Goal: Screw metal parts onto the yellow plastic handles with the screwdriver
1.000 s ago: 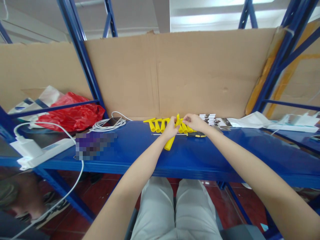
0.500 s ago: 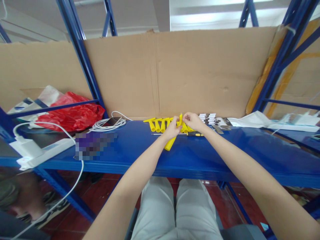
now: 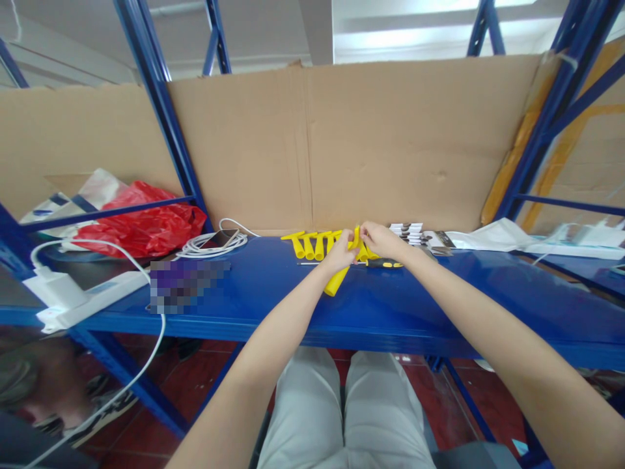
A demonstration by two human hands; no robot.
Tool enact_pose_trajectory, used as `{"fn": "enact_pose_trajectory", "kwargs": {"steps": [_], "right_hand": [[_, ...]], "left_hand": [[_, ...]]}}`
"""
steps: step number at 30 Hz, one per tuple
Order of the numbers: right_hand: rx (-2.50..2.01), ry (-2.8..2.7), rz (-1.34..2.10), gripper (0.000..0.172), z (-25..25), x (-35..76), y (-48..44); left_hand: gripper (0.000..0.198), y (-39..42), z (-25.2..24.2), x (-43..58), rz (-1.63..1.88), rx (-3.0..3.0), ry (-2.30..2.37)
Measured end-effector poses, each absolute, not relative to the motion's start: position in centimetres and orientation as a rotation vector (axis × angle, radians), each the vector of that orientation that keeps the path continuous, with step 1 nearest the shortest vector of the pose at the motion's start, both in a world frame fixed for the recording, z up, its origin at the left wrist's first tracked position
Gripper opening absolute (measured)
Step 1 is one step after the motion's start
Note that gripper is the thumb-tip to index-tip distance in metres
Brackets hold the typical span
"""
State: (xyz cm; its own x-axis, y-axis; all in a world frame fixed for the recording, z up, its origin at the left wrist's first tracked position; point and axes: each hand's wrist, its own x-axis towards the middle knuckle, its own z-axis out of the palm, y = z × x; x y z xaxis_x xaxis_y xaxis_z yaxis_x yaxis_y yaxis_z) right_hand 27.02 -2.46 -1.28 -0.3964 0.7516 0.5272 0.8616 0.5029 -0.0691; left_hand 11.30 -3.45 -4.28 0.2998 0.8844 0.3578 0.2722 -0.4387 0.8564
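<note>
My left hand [image 3: 342,251] is closed around a yellow T-shaped plastic tool [image 3: 336,281], whose thick round handle points down toward me over the blue shelf. The fingers of my right hand [image 3: 378,240] are pinched at the tool's upright crosspiece; whether something small is also between them is hidden. Behind my hands, several like yellow T-shaped tools [image 3: 308,246] lie in a row, partly covered by the hands. A screwdriver [image 3: 383,263] with a black and yellow handle lies crosswise just below my right hand.
Small black-and-white packets [image 3: 407,231] and white plastic bags [image 3: 493,234] are to the right. On the left are a coiled white cable [image 3: 208,246], a red plastic bag [image 3: 141,218] and a power strip [image 3: 92,299]. Cardboard [image 3: 400,143] stands along the back of the blue shelf [image 3: 263,286].
My right fingertips have come in against the crosspiece of the held yellow tool. The left hand keeps its hold, with little movement otherwise; the view has shifted slightly.
</note>
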Motion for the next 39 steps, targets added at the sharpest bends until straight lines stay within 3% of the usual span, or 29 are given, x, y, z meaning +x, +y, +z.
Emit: {"fn": "enact_pose_trajectory", "kwargs": {"steps": [6, 11, 18, 26, 33, 39], "right_hand": [[-1.423, -2.301, -0.442, 0.022, -0.6, 28.8, -3.4], [-1.761, -2.096, -0.499, 0.024, -0.6, 34.4, -2.8], [-2.184, -1.920, -0.318, 0.025, -3.4, 40.0, -2.8], [-2.152, -1.771, -0.280, 0.022, -5.0, 40.0, -3.0], [-2.043, -1.449, -0.268, 0.035, -4.2, 40.6, -4.4], [-2.061, -1.418, -0.193, 0.033, -3.8, 40.3, -4.9]], "left_hand": [[0.026, -3.0, -3.7, 10.0, 1.208, 1.675, 1.108], [0.025, -3.1, -3.4, 9.9, 1.241, 1.551, 1.006], [0.028, -4.2, -2.3, 15.0, 1.053, 1.468, 0.963], [0.035, -3.5, -1.0, 22.6, 0.903, 1.291, 0.964], [0.050, -2.9, -1.0, 26.4, 0.865, 1.084, 0.934], [0.047, -3.0, -0.9, 27.0, 0.827, 1.020, 0.928]]}}
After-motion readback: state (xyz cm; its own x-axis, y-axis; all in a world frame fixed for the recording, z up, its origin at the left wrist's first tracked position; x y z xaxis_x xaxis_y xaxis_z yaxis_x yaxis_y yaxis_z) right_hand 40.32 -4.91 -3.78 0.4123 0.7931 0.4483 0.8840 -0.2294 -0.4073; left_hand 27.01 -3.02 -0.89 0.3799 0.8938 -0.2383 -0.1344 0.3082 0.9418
